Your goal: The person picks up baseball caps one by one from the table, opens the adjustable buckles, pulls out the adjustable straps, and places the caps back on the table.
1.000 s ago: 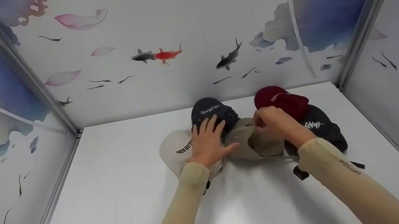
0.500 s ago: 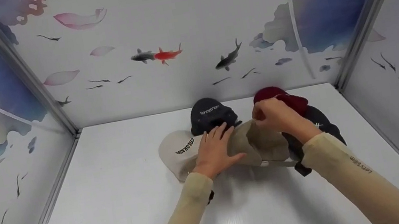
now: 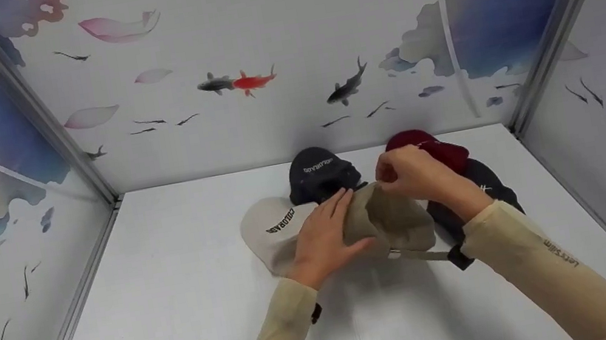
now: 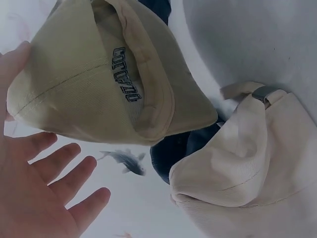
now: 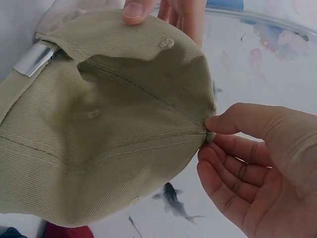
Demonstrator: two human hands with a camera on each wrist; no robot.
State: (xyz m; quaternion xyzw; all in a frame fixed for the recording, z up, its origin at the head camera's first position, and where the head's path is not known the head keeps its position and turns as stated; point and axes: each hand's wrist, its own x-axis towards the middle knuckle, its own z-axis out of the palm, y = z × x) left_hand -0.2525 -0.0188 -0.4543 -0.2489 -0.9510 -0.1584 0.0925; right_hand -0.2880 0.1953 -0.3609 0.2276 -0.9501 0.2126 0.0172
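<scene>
A khaki baseball cap (image 3: pixel 407 223) is tilted up between the hands, its hollowed crown, strap and metal buckle showing. My right hand (image 3: pixel 418 175) pinches the top of its crown between thumb and fingers, clearly seen in the right wrist view. Along the cap's left side lies my left hand (image 3: pixel 324 240), thumb against the fabric and fingers extended. The left wrist view shows dark lettering on the khaki cap (image 4: pixel 54 94). Beside the left hand sits a cream cap (image 3: pixel 270 231) marked COLORADO, partly covered by that hand.
Behind the hands stands a navy cap (image 3: pixel 315 171) near the back wall. A dark red cap (image 3: pixel 445 152) and a black cap (image 3: pixel 490 182) sit to the right, partly hidden by the right hand. Patterned panels enclose the white table (image 3: pixel 179 314).
My left hand has come down from over the navy cap to the khaki cap's side. The right hand keeps its pinch and has moved up slightly, the khaki cap shifting and turning with it.
</scene>
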